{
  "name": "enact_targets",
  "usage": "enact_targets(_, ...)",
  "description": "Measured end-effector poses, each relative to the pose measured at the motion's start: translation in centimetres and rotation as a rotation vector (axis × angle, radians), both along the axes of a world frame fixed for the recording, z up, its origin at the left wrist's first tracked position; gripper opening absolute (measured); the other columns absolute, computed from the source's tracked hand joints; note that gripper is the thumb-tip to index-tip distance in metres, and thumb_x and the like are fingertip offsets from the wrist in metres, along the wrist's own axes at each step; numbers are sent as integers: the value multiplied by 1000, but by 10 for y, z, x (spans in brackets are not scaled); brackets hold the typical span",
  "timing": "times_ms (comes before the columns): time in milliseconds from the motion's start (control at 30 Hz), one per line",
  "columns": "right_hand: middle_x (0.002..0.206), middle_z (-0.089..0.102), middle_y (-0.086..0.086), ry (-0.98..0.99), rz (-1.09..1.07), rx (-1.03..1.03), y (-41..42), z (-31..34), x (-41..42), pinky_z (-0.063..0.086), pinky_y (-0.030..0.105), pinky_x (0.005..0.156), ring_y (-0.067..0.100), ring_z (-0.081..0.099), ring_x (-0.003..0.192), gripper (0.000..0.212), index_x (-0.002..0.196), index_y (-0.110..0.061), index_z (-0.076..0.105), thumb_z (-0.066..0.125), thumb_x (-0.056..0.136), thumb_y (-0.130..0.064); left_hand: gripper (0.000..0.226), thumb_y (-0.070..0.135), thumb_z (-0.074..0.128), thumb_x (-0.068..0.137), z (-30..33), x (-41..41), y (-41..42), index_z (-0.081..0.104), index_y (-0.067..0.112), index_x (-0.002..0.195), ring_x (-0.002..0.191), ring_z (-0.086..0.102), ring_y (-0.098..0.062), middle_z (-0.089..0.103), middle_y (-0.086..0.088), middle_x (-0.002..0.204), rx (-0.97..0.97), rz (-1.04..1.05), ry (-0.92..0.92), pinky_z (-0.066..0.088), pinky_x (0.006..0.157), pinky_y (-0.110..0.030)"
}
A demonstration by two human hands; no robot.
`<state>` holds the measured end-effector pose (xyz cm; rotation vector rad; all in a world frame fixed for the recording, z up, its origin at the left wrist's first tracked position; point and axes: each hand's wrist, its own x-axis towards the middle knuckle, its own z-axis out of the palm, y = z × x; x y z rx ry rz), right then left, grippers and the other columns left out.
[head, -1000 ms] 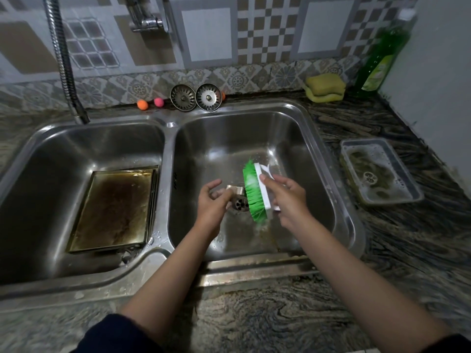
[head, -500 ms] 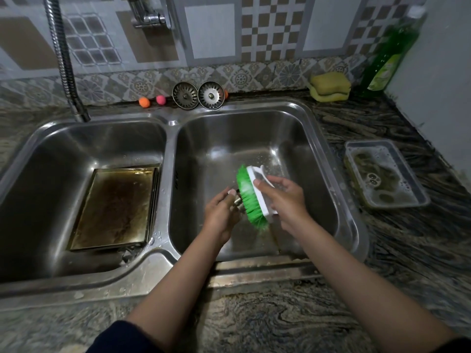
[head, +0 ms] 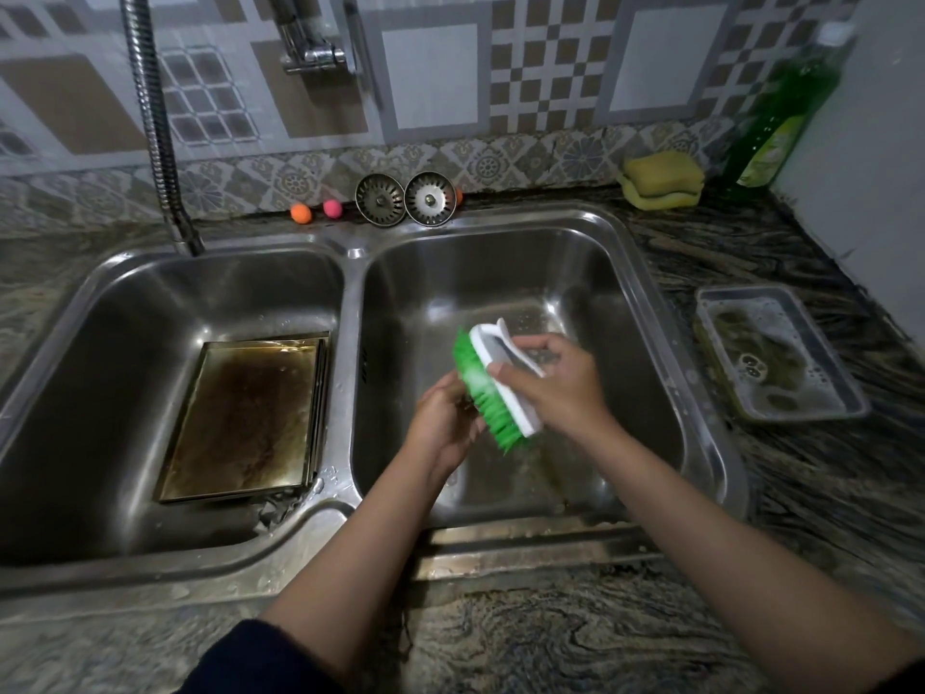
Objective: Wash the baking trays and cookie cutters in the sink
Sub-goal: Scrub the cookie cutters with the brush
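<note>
My stained, brownish baking trays lay stacked flat in the left basin; whatever small thing I scrubbed in the right basin stayed hidden.

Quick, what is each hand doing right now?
Left hand: fingers curled on a small item, mostly hidden.
Right hand: grips the green scrub brush.

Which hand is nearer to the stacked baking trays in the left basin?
Left. The left hand is over the right basin, just right of the baking trays; the right hand, holding the green brush, is farther right.
</note>
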<state>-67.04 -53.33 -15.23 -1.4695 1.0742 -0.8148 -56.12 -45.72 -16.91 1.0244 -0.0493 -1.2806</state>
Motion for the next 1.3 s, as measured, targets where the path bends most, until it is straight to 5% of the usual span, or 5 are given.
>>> enact_targets(400,96,65,-13,173,0,-262,8,-4,1,40,3,66,5,59,89,42,102,-25,66,85,65,-32,16,10,54,85,-1,20,26,60,8,100,78,71,-26,70,-17,93,-90,-69,112,59,69,-37)
enact_targets(500,99,66,-2,96,-132,-197,2,2,-2,39,0,60,10,59,85,39,98,-22,66,86,65,-26,65,20,89,48,7,47,52,61,10,106,92,69,-27,68,-20,110,-114,-94,78,57,74,-39)
enact_targets(800,97,65,-6,106,-122,-121,20,-8,-6,38,-1,60,-4,58,79,38,97,-20,67,86,64,-26,41,4,70,79,36,137,153,61,20,116,86,65,-16,68,-2,98,357,-106,-812,54,69,-26)
enact_targets(1067,102,66,-7,170,-60,-102,34,-21,-2,47,23,73,13,62,94,40,98,-26,67,86,63,-31,50,8,79,73,-30,153,161,56,11,117,78,63,-22,63,-8,95,659,-311,-964,53,73,-37)
enact_targets(1300,96,65,-13,168,-72,-107,35,-18,-17,50,26,76,13,64,92,39,96,-26,67,87,63,-30,38,24,59,90,3,115,144,55,12,127,122,51,-22,57,-9,129,436,-122,-1396,40,105,-37)
